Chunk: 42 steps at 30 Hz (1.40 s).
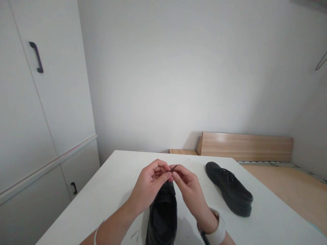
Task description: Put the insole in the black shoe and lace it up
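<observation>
Head view, hands [153,182] pinching lace [173,168], shoe [163,217]

The white surface [112,190] lies bare to the left of the near shoe [163,217]. On the right, a second shoe [230,192] blocks the way, with open room between them.

Soft, even daylight fills the room, brightest on the back wall [178,85], which fades to grey toward the corners. The white surface [114,183] is bright but not glaring. Faint, diffuse shadows lie beneath the hands and beside the far shoe [230,190]. The wide lens bows the cupboard [38,102] edges on the left. Focus is fair throughout, though the dark shoe leather loses detail.
</observation>
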Tool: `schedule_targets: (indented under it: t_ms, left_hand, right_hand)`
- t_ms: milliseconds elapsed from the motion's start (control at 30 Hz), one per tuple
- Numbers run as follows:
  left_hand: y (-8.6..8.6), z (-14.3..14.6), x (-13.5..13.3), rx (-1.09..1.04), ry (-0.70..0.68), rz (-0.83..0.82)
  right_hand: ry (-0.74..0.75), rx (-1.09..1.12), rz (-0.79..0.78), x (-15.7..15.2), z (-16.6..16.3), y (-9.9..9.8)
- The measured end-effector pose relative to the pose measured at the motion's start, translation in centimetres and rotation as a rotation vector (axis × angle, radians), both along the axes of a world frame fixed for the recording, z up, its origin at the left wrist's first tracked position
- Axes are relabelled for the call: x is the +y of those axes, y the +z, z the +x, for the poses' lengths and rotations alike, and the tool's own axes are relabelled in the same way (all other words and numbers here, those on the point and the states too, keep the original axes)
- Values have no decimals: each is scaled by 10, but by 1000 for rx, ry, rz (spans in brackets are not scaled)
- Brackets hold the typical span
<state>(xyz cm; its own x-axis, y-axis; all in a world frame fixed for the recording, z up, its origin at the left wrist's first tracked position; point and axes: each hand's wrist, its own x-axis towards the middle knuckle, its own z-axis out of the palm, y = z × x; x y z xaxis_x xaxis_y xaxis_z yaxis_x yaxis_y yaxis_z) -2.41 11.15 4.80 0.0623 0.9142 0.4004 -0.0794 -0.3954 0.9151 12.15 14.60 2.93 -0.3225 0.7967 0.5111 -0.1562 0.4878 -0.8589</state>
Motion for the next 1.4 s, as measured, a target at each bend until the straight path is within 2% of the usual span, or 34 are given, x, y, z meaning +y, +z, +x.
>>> schedule_targets:
  t_ms: [167,233,300,400,467,667,767,933,1033,1233,1400]
  left_hand:
    - [-4,-7,4,54,20,-4]
    - [-7,-13,6,35,19,-48]
    - [-13,-22,8,-48,-3,-97]
    - [-27,-38,7,-268,-71,-147]
    - [-39,-51,5,-384,-88,-166]
    - [-70,-85,1,-501,34,-223]
    - [-76,-91,-1,-292,88,-194]
    - [-70,-82,-6,469,135,-7]
    - [-68,-69,-8,737,138,99]
    - [-76,-52,-5,890,138,212]
    - [-83,-46,-5,916,182,227]
  right_hand:
    - [-76,-27,-24,1,6,-4]
    - [-104,48,-51,1,9,-9]
    - [-60,177,-120,2,13,-17]
    - [21,335,-241,3,25,-31]
    - [16,386,-286,5,37,-40]
    - [-114,427,-330,8,71,-67]
    - [-194,249,-255,7,77,-76]
    - [-204,-313,49,1,68,-70]
    - [-189,-494,163,-4,59,-62]
    - [-136,-596,221,-9,50,-58]
    - [-143,-608,239,-8,46,-63]
